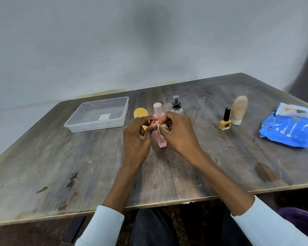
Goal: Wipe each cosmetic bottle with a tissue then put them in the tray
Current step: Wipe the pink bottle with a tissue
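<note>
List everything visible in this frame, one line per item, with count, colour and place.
tray: 1, clear plastic, far left on the table, no bottles inside
yellow bottle: 1, yellow, just right of the tray, partly behind the left hand
pink bottle: 1, pink, held between both hands, centre
capped bottle: 1, pink with pale cap, upright behind the hands
spray bottle: 1, clear with black nozzle, upright behind the right hand
nail polish: 1, yellow with black cap, right of centre
tube: 1, beige, standing beside the nail polish
tissue pack: 1, blue, far right
tissue: 1, whitish, pinched against the pink bottle
table: 1, worn brown wood
left hand: on the pink bottle
right hand: pinching the tissue
</note>
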